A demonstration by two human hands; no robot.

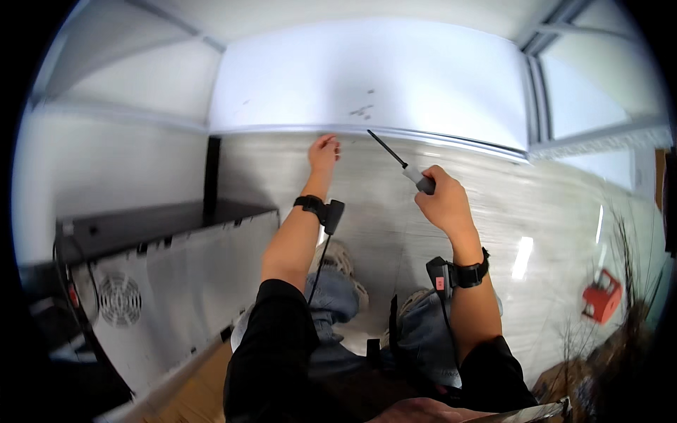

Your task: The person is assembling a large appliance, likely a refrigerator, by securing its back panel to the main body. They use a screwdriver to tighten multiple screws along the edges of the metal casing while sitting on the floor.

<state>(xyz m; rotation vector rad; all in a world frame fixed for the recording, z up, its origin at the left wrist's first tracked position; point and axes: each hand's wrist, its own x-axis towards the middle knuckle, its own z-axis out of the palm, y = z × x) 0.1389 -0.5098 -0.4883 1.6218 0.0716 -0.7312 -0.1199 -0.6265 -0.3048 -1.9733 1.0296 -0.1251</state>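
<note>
My right hand (448, 204) is closed around the grey and black handle of a screwdriver (393, 155). Its long dark shaft slants up and left, and the tip appears close to the metal front edge of a white surface (437, 77). Farther left, my left hand (324, 151) is by that same edge with its fingers curled in; whatever they may hold is too small to make out. Several small dark pieces (362, 111), possibly screws, lie on the white surface just beyond the edge.
Grey metal frame posts (539, 99) rise at both sides of the white surface. At the lower left stands a metal cabinet (183, 275) with a round fan grille. A red object (601, 296) sits on the glossy floor at right, near thin dry branches (624, 261).
</note>
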